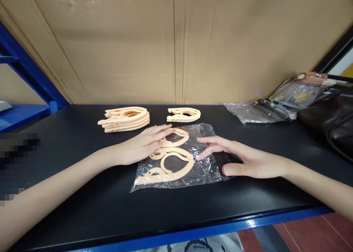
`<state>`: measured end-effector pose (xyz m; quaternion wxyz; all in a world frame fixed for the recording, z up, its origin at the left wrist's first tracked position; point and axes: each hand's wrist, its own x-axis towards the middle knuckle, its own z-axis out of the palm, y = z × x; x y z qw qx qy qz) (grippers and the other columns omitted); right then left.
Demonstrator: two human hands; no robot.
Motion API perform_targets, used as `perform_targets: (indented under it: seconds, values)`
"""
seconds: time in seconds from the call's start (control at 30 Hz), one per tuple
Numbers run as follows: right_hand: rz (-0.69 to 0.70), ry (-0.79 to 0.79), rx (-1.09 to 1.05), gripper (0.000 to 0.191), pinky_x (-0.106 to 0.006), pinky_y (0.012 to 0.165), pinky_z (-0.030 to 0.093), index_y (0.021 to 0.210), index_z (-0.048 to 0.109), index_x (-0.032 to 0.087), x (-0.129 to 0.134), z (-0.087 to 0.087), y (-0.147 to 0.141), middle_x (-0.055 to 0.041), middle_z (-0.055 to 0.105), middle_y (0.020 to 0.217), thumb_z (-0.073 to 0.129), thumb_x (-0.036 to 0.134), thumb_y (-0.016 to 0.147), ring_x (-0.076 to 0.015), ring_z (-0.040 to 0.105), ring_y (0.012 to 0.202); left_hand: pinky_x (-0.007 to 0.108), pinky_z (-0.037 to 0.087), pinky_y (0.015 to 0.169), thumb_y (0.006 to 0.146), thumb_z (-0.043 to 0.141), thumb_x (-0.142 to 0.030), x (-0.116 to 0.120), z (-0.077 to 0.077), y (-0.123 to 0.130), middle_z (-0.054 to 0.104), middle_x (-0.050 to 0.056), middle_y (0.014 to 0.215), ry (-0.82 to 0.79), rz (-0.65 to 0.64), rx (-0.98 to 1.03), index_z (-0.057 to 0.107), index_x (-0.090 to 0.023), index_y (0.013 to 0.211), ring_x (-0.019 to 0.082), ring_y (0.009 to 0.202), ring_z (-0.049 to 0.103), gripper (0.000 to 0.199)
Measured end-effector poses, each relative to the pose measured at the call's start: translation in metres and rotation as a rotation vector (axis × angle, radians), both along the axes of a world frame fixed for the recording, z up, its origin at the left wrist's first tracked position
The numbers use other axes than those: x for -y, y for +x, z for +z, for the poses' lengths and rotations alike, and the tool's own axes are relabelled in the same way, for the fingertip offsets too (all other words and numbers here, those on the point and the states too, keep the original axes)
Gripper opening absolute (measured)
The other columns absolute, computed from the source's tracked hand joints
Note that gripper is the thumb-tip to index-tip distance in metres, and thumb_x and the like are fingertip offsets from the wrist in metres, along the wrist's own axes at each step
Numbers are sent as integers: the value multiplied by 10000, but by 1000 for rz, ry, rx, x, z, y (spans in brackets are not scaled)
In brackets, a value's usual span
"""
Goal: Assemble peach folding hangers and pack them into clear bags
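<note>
A clear plastic bag [205,171] lies flat on the black table, with cream-coloured folding hangers [180,173] inside it. My left hand [143,145] rests flat across the left side of the bag, fingers stretched out over the upper hanger and covering part of it. At the bag's right side is my right hand [234,154], its fingers apart and the thumb spread, holding nothing. Its fingertips are at the plastic; whether they press on it I cannot tell. Behind the bag stand a taller stack of the same hangers [125,119] and a smaller stack [183,115].
Cardboard [116,46] walls off the back of the black table [91,208]. To the right lie more clear plastic packaging [245,112], a printed pouch [299,94] and a dark leather bag [331,116]. A blue metal frame [35,68] rises at the left.
</note>
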<state>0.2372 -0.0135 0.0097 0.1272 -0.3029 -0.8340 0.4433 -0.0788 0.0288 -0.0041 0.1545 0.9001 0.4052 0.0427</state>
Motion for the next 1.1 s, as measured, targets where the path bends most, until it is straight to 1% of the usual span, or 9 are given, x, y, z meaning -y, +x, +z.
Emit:
perform_targets:
  seconds: [0.1,0.27,0.37,0.43,0.6,0.83,0.9,1.0,1.1]
  values:
    - [-32,62,7,688,-502,1151,221,1496,251,295,-1,-3,0,-78,515,1408,554,468,902,-234,406,1352,494,94,1179,993,226,-546,-1,0,-3,132,-20,1600,-19,-12,-2,214,-313,1522,270,1462,120,579]
    - [58,81,25,739,-450,1155,246,1518,184,310,-3,-7,0,-55,449,1472,572,426,900,-215,355,1389,515,102,1176,972,309,-565,-7,-4,-11,119,-37,1601,-26,-51,18,198,-348,1521,308,1460,107,600]
    - [89,122,51,835,-427,1158,275,1503,185,420,-3,-6,-1,4,436,1485,670,422,823,-231,360,1385,507,118,1178,976,319,-551,-8,-4,-12,107,-43,1603,-17,-80,13,179,-367,1520,305,1460,112,591]
    - [88,138,71,866,-419,1155,289,1494,187,450,-3,-6,-3,20,407,1503,698,430,796,-235,351,1389,508,123,1178,989,292,-538,-6,-2,-10,103,-45,1603,-28,-59,-3,178,-370,1520,302,1460,115,568]
    - [109,158,68,766,-458,1169,225,1524,174,304,-2,-9,-8,-49,314,1546,576,460,891,-226,263,1429,503,103,1183,1014,189,-493,-5,-1,-9,116,-46,1601,-24,-37,-5,181,-349,1524,288,1461,116,529]
    - [121,166,41,770,-442,1160,231,1525,156,319,-4,-12,-9,-46,355,1523,575,458,895,-213,287,1414,534,98,1174,989,290,-514,-10,-3,-16,120,-28,1603,-47,-151,57,166,-352,1526,318,1459,99,575]
    - [123,170,46,760,-436,1162,231,1526,155,318,-4,-11,-8,-41,339,1535,567,452,902,-213,277,1420,554,66,1168,983,308,-518,-8,-1,-15,90,-44,1606,-82,-124,32,145,-370,1525,316,1463,61,585]
    - [88,152,44,593,-449,1171,209,1517,196,329,-5,-12,-7,-17,321,1553,432,398,977,-207,247,1440,555,46,1168,990,251,-526,-6,2,-13,71,-73,1605,-116,-70,17,142,-395,1519,297,1467,52,555]
    - [43,204,-37,512,-436,1161,242,1508,222,332,-6,-15,-9,-11,441,1485,328,284,1009,-178,338,1402,537,99,1173,999,187,-522,-6,2,-11,104,-75,1601,-113,-18,13,185,-395,1512,290,1462,107,528]
